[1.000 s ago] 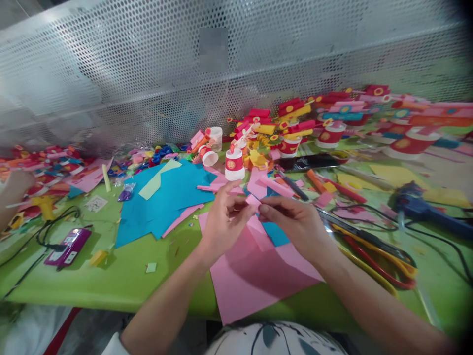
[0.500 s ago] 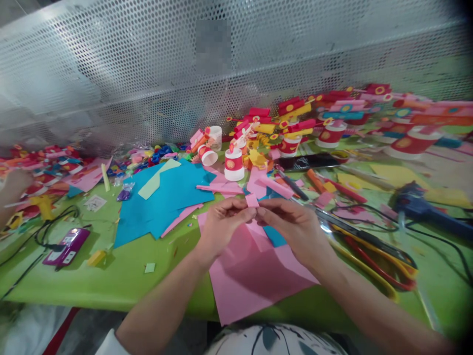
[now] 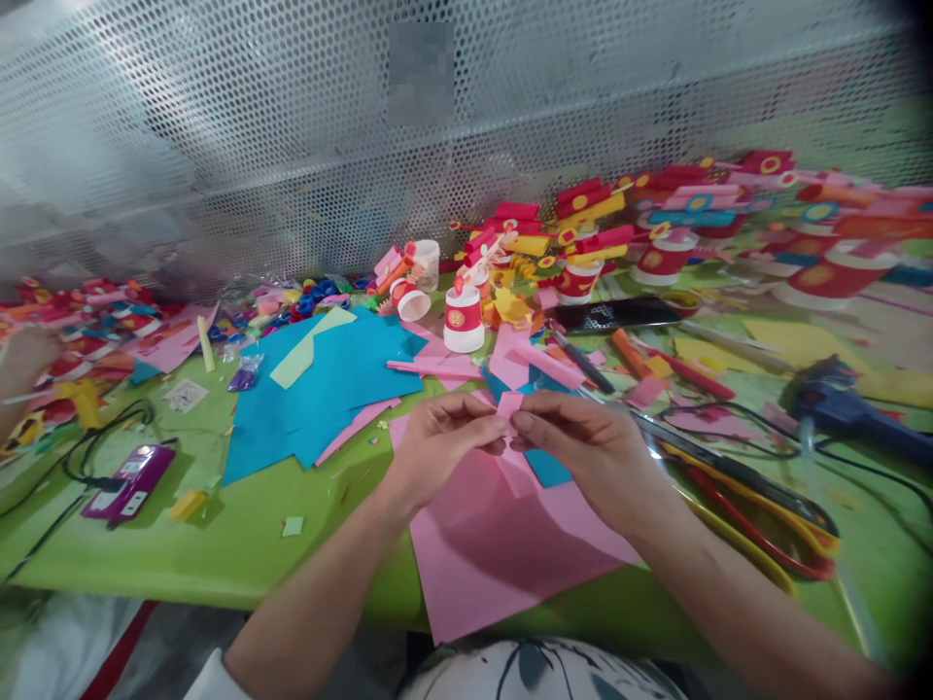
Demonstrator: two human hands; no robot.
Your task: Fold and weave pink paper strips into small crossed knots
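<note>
Between the fingertips of my left hand (image 3: 448, 435) and my right hand (image 3: 572, 437) is a small piece of pink paper (image 3: 510, 403). Both hands pinch it, thumbs nearly touching, so its lower part is hidden. Under them a large pink sheet (image 3: 502, 574) lies at the table's front edge. A narrower pink strip (image 3: 519, 476) rests on that sheet below my fingers. Just beyond my hands stands an upturned white paper cup (image 3: 465, 335) with a red band and a gold emblem.
Blue sheets (image 3: 292, 418) lie to the left, past them a purple power socket (image 3: 129, 486) with cords. On the right are scissors (image 3: 765, 496), a dark blue glue gun (image 3: 838, 399) and a black phone (image 3: 616, 314). Decorated cups (image 3: 663, 258) line the back. Another person's hand (image 3: 29, 365) is at far left.
The pink paper piece has turned from lying nearly square to tilted and looking narrower, and my fingertips have shifted slightly. The camera view has moved a little.
</note>
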